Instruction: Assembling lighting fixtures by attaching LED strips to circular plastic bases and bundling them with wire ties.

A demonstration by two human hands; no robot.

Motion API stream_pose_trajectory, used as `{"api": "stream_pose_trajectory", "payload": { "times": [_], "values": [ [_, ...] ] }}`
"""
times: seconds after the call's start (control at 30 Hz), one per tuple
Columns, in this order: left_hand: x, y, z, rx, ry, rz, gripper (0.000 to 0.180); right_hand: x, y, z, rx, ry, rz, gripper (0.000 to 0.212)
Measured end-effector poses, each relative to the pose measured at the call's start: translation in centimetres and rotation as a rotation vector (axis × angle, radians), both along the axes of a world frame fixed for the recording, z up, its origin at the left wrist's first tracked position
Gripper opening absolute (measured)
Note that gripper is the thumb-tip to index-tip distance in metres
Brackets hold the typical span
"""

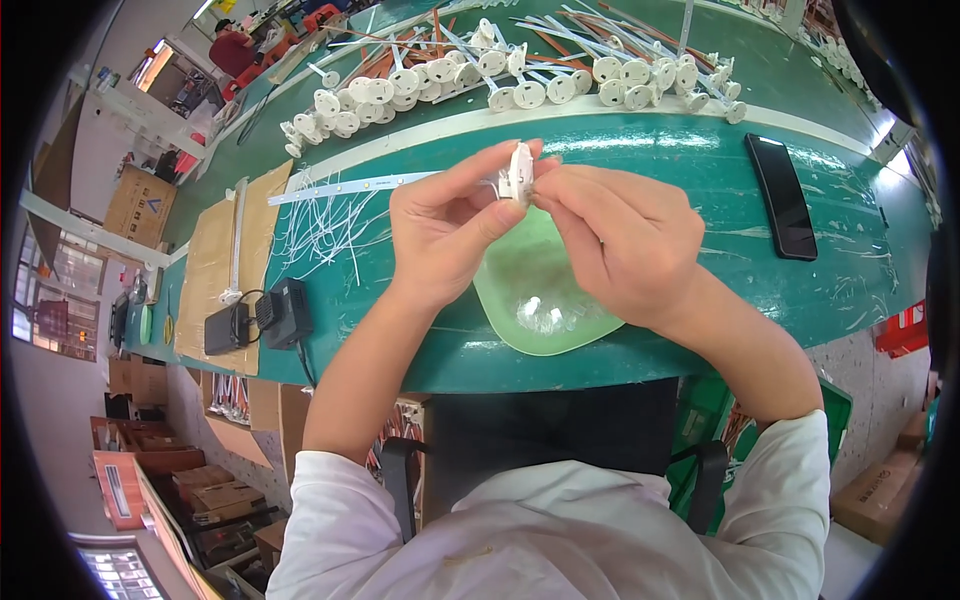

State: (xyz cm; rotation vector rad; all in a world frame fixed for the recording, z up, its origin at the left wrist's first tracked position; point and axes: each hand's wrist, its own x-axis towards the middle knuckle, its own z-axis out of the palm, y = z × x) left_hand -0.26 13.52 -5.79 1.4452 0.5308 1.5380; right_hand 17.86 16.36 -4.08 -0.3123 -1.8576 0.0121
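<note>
My left hand (pixel 435 240) holds a small white plastic fitting (pixel 518 178) edge-on between thumb and fingers, above the bench. My right hand (pixel 640 235) is closed in a pinch at the fitting's right edge; whatever its fingertips grip is too small to make out. From behind my left hand a narrow white LED strip (pixel 345 188) runs out leftward; whether it joins the fitting is hidden. Below both hands sits a pale green bowl (pixel 540 325) with small clear or shiny bits inside. Thin white wires (pixel 330 235) lie tangled left of my left hand.
Many round white fittings on strips (pixel 530 95) lie piled along the far side. At right is a black phone (pixel 780 195). On the left, a black power adapter (pixel 287 312) and a black box (pixel 228 330) rest by cardboard (pixel 210 260). A person (pixel 232 50) sits far back.
</note>
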Motion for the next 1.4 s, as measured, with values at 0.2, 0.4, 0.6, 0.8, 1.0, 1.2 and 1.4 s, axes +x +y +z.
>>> {"api": "stream_pose_trajectory", "payload": {
  "times": [0.2,0.4,0.6,0.8,1.0,1.2,1.4],
  "values": [
    [0.0,0.0,-0.1,-0.012,0.071,0.038,0.042,0.2,-0.4,0.3,-0.053,-0.097,-0.022,0.017],
    [0.3,0.8,1.4,-0.06,0.234,0.265,0.041,-0.7,1.2,-0.8,-0.164,0.025,-0.045,0.02],
    [-15.4,0.3,8.4,-0.202,0.606,0.741,0.036,0.7,1.4,-1.1,-0.308,-0.046,-0.044,0.011],
    [-33.4,-6.9,9.5,-0.561,1.421,0.825,0.035,0.0,1.1,-0.5,-0.239,-0.109,-0.045,0.015],
    [-37.2,-8.4,6.4,-0.971,1.633,0.694,0.055,0.0,1.2,-1.3,-0.332,-0.166,-0.05,0.015],
    [-30.7,-5.5,8.0,-0.106,2.137,1.106,0.054,1.4,2.0,-1.2,-0.379,-0.249,-0.182,0.01],
    [-7.2,0.5,5.7,0.213,0.771,0.957,0.022,1.0,4.0,0.0,-0.299,-0.277,-0.333,0.008]
  ]
}}
